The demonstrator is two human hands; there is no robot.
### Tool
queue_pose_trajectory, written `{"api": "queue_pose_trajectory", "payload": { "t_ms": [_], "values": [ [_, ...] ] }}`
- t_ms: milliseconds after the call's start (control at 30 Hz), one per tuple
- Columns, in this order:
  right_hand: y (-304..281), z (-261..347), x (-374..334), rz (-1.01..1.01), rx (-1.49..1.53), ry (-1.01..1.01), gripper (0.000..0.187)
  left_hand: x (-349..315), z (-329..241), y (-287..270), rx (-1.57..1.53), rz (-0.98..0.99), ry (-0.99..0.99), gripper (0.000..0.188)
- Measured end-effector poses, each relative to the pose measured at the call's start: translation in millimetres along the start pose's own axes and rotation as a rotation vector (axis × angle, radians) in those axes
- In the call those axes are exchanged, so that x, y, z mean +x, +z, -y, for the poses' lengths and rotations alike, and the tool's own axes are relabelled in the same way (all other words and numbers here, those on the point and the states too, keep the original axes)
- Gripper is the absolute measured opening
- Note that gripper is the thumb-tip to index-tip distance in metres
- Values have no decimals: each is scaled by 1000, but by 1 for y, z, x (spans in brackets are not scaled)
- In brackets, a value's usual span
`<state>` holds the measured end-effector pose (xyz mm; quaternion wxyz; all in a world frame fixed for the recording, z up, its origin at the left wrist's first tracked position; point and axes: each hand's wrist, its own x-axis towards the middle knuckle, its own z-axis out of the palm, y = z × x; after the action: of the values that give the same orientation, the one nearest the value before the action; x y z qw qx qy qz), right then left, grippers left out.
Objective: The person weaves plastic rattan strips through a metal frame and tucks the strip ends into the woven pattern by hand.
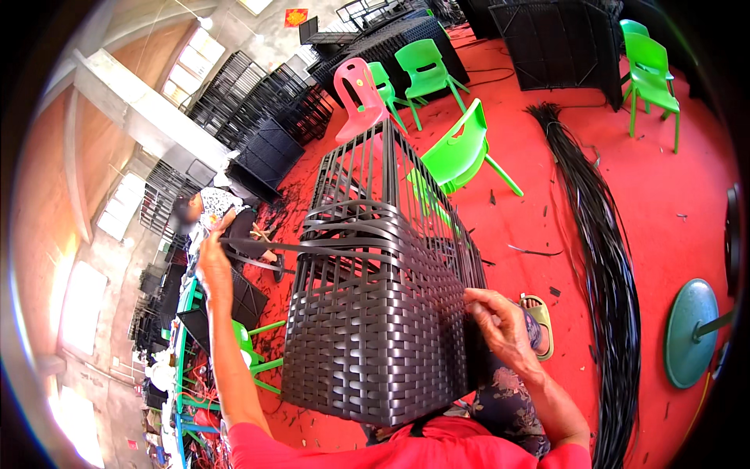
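Observation:
A tall box-shaped basket frame (388, 336) stands in front of me, its near part closely woven from flat black strips. Toward its far end the upright strips are bare, and several loose bands wrap round the middle. Raised off to the left, my left hand (212, 262) is closed on a flat black plastic strip (269, 246), which stretches across to the basket. My right hand (501, 322) rests against the basket's right side with its fingers curled together; what lies between them is hidden.
A long bundle of black strips (598, 266) lies on the red floor (539, 203) at right. Green chairs (457, 152) and a pink chair (361, 98) stand beyond the basket. A round green base (691, 332) is far right. Another person (226, 215) bends over at left.

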<state>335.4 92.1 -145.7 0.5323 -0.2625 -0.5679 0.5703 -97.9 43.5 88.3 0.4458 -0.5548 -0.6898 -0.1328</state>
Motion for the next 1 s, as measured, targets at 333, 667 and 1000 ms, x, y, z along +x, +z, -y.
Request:
{"api": "queue_pose_trajectory", "payload": {
  "t_ms": [333, 667, 1000],
  "values": [
    [-20, 106, 74, 57, 355, -106, 38, 77, -140, -94, -410, -331, 360, 21],
    [-25, 151, 99, 590, 55, 104, 59, 17, -292, -85, -790, -129, 1439, 21],
    [-20, 156, 83, 536, 515, 169, 23, 36, -285, -118, -856, 7, 838, 46]
  ]
}}
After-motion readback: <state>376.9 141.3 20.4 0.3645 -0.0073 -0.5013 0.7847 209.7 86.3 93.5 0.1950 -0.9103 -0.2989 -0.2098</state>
